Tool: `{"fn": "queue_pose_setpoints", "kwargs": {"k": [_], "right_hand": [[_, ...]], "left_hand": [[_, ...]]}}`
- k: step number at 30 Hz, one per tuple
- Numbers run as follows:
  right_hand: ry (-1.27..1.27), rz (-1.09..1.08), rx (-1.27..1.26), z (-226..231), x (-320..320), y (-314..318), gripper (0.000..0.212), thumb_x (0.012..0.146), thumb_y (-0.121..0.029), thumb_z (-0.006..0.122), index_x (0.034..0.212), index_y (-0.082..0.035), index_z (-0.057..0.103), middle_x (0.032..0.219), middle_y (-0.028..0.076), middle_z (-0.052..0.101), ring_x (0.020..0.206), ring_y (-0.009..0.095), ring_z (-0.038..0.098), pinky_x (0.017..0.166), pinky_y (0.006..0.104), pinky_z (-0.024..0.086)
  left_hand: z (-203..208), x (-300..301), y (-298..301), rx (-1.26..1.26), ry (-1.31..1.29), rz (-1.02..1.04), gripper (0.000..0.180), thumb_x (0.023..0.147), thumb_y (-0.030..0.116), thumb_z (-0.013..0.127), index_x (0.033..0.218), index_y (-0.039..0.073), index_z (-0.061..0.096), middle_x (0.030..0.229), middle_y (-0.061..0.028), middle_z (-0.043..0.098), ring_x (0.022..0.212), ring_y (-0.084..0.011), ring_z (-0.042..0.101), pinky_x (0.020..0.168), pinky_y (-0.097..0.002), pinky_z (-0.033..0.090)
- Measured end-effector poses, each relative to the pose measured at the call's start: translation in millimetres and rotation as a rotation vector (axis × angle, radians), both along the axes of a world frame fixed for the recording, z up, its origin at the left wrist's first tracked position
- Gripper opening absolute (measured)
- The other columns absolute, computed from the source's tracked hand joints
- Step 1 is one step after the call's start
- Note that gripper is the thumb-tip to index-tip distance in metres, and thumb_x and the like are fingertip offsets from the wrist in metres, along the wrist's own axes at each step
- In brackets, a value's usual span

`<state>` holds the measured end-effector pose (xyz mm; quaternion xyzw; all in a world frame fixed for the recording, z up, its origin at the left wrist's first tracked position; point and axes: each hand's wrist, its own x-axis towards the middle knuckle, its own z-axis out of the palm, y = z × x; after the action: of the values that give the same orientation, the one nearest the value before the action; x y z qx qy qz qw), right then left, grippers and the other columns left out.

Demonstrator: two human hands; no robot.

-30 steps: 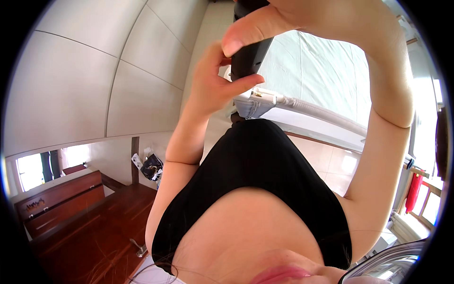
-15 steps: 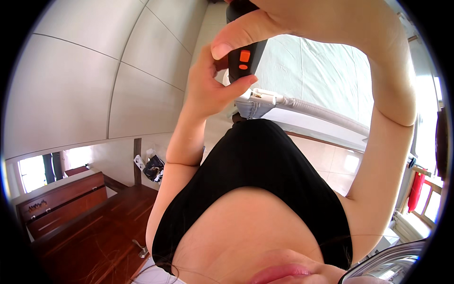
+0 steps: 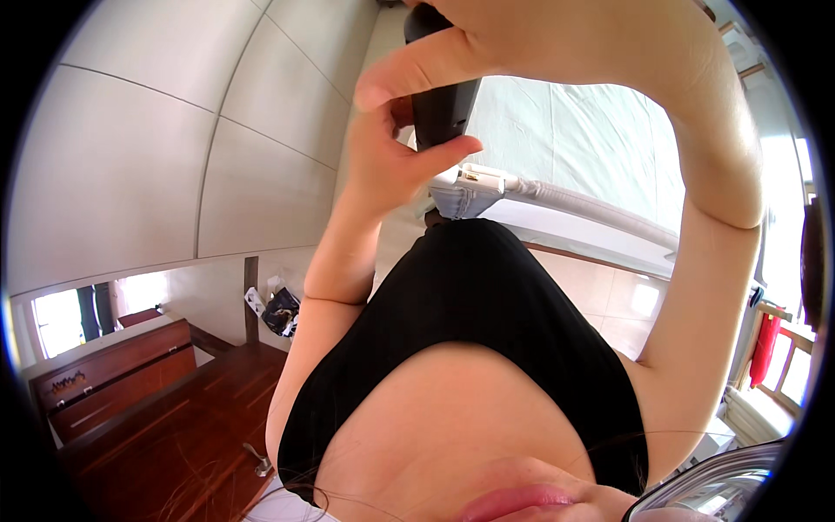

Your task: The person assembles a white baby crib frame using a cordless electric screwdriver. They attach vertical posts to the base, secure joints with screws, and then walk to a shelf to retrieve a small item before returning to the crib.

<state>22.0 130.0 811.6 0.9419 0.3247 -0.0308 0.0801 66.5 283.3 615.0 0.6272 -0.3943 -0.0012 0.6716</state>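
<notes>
A black, rounded, handle-like device (image 3: 442, 113) is held up in front of me at the top of the view, its exact kind not clear. My left hand (image 3: 391, 161) is closed round its lower end, the thumb lying across the bottom. From the right, my right hand (image 3: 522, 39) reaches over its upper part, with the thumb stretched across it toward the left fingers. The right hand's other fingers and the device's top are cut off by the upper edge.
Beyond the device lies a bed with a pale green sheet (image 3: 574, 130) and a grey padded edge rail (image 3: 583, 207). Light panelled cabinet doors (image 3: 113, 157) rise at the left. A dark brown wooden door (image 3: 174, 435) is at lower left, a red cloth (image 3: 765, 348) at the right.
The device has turned in my hands, so the orange buttons on its side no longer show. My right thumb has shifted slightly left.
</notes>
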Motion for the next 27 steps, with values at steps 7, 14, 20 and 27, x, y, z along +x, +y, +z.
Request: {"fn": "queue_pose_setpoints", "kwargs": {"k": [7,14,20,27], "right_hand": [[0.031,0.291,0.206,-8.3,14.4,-13.8,0.027,0.076,-0.027,0.055,0.084,-0.002,0.055,0.082,0.006,0.055,0.074,0.023,0.056,0.058,0.0342,0.045],[-0.121,0.184,0.051,-3.8,7.0,-9.5,0.018,0.076,-0.020,0.052,0.073,-0.002,0.054,0.070,0.006,0.054,0.064,0.022,0.056,0.052,0.0310,0.044],[-0.210,0.131,0.017,2.7,3.3,-2.4,0.022,0.076,-0.026,0.055,0.072,-0.004,0.054,0.063,0.005,0.052,0.057,0.020,0.053,0.048,0.0304,0.042],[-0.288,0.335,0.375,-41.9,26.0,-35.3,0.010,0.076,-0.020,0.054,0.077,-0.010,0.054,0.071,0.004,0.051,0.067,0.018,0.054,0.054,0.0296,0.044]], "left_hand": [[-1.2,15.9,-0.1,-0.188,0.352,-0.343,0.050,0.072,0.009,0.070,0.112,-0.001,0.042,0.095,-0.0075,0.054,0.089,-0.0130,0.052,0.076,-0.0263,0.043],[-3.7,2.1,-13.7,-0.169,-0.097,0.009,0.059,0.061,0.008,0.077,0.109,0.000,0.044,0.097,-0.0078,0.054,0.091,-0.0165,0.054,0.079,-0.0292,0.043],[-16.3,18.1,-11.2,-0.233,0.003,-0.241,0.044,0.071,0.007,0.067,0.107,-0.005,0.045,0.099,-0.0140,0.057,0.087,-0.0192,0.057,0.077,-0.0313,0.045],[-20.0,27.9,-14.4,-0.385,0.316,-0.574,0.048,0.079,0.018,0.061,0.115,-0.005,0.040,0.107,-0.0175,0.053,0.096,-0.0212,0.054,0.081,-0.0328,0.044]]}}
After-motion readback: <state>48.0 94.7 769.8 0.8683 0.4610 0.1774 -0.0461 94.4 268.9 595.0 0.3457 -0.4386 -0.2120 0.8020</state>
